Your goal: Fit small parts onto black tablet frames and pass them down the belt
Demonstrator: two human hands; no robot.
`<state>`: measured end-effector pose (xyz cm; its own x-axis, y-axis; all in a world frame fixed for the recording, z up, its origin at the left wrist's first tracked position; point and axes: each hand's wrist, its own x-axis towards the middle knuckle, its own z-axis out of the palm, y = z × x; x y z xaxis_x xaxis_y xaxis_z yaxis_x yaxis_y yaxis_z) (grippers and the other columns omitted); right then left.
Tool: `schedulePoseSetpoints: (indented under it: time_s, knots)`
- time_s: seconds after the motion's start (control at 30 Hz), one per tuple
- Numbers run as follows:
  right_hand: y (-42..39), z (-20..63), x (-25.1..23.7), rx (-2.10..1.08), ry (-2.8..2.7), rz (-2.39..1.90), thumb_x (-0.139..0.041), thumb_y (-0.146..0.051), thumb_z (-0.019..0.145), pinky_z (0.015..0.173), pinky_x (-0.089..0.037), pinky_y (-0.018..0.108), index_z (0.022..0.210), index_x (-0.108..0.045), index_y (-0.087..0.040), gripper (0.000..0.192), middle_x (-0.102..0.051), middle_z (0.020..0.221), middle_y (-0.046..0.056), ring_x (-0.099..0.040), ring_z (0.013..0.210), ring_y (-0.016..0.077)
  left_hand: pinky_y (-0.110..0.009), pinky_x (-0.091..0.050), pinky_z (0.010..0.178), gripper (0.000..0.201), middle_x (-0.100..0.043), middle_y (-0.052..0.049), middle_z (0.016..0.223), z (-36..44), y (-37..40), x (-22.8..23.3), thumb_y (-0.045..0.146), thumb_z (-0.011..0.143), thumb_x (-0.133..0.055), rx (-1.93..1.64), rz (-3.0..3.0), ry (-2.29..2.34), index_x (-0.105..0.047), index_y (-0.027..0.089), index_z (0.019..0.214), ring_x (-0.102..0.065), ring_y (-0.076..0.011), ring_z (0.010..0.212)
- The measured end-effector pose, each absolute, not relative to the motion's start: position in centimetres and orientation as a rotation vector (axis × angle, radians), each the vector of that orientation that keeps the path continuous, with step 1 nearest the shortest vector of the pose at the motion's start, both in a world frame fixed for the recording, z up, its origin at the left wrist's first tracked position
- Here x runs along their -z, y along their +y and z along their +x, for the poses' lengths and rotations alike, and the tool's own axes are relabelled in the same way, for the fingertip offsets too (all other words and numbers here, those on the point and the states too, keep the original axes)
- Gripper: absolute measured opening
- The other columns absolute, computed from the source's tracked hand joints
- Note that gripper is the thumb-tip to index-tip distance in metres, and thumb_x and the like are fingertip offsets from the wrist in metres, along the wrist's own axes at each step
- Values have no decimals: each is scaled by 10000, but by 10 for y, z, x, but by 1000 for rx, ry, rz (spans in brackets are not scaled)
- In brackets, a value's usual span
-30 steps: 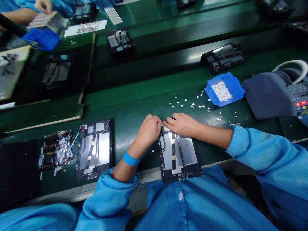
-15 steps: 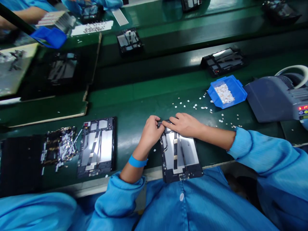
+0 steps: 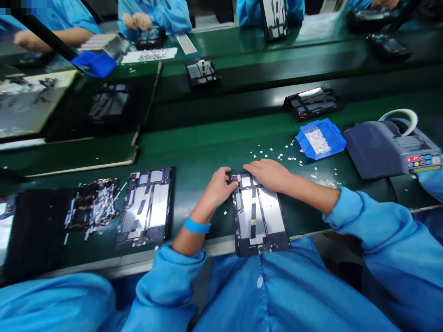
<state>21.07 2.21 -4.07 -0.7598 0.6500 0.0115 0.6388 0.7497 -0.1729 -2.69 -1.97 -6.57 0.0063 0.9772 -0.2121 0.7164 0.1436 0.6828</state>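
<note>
An opened tablet [image 3: 246,216] lies before me at the table's front edge, its lower end overhanging toward my body. Silver battery plates, dark strips and a black frame show inside it. My left hand [image 3: 217,188] grips its upper left corner, with the thumb on top beside a small red-marked part. Across the upper right edge lies my right hand [image 3: 270,175], its fingers bent over the far rim and partly hidden. A second opened tablet [image 3: 147,207] rests to the left, beside a heap of small strip-like parts [image 3: 93,207].
Behind my right hand, a blue bin [image 3: 321,138] holds small white pieces, with more scattered around it. A grey tape dispenser [image 3: 387,147] stands at the right. Further tablets [image 3: 313,102] lie along the green line. Co-workers in blue sleeves [image 3: 169,18] sit opposite.
My right fingers have left the upper left corner and shifted right to the far rim. My left hand stays on the corner. The view has tilted up, showing more of the co-workers.
</note>
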Motion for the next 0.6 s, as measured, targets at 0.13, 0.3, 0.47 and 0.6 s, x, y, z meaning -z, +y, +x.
schedulePoseSetpoints:
  time_s: [0.13,0.3,0.47,0.6]
  knots:
    - [-27,258,45,-549,-2408,-1548,-422,-228,1015,950,-494,449,1406,-603,-144,439,-693,1183,161,-638,1067,284,-406,-536,905,521,-603,-98,1121,-30,-76,64,376,935,-573,-605,1613,1839,-528,170,1412,-622,-216,896]
    - [-97,269,57,-1129,-2119,-1626,-536,-399,964,950,-520,461,1336,-627,-180,440,-663,1124,144,-662,1039,292,-487,-482,1028,523,-607,-137,1144,0,-125,70,333,959,-540,-545,1753,1817,-527,189,1461,-587,-329,1137]
    - [-94,233,56,-1638,-1327,-1440,-673,-454,820,749,-565,395,1406,-407,-257,673,-705,1012,64,-699,799,240,-416,-493,1059,570,-614,-122,1225,-8,-125,79,274,969,-462,-840,1485,1754,-447,227,1537,-608,-267,1162]
    - [-57,168,41,-1831,-1120,-1310,-712,-316,707,617,-512,300,1326,-446,-231,679,-658,769,-30,-649,653,198,-401,-551,923,515,-624,-102,1139,-53,-144,44,352,931,-521,-1075,1248,1943,-545,232,1431,-633,-238,970]
